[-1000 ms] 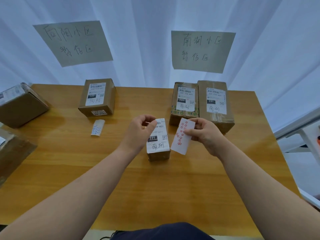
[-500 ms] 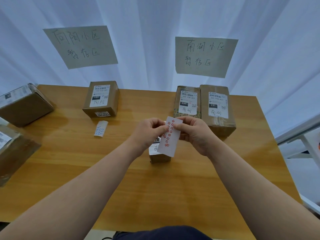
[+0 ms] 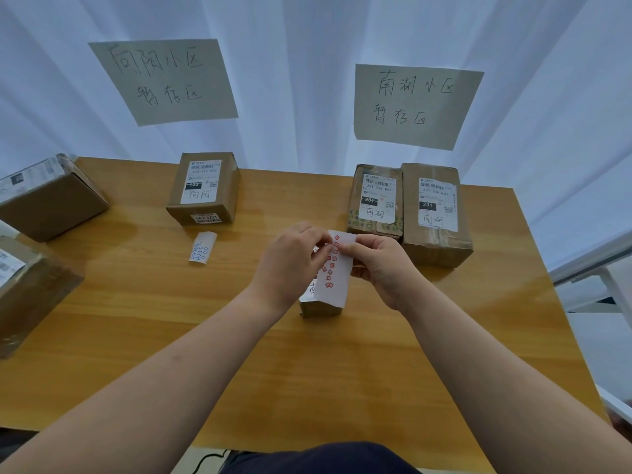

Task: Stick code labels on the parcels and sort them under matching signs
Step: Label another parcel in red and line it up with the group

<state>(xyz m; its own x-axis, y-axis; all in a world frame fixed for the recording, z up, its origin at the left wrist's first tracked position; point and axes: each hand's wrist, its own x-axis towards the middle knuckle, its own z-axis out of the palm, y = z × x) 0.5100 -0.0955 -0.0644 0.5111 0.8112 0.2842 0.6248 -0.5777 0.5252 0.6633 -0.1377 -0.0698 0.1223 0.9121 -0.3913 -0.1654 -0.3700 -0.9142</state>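
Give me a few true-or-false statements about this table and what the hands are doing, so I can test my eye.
1. The left hand and right hand both hold the red sticker sheet. True.
2. The blue sticker sheet lies on the table in front of the box labelled 122. True.
3. The patterned box and the plain box under the right sign both read 122. False: both read 231.
4. No parcels sit at the table's left edge. False: two brown boxes are there, the farther box and the nearer box.
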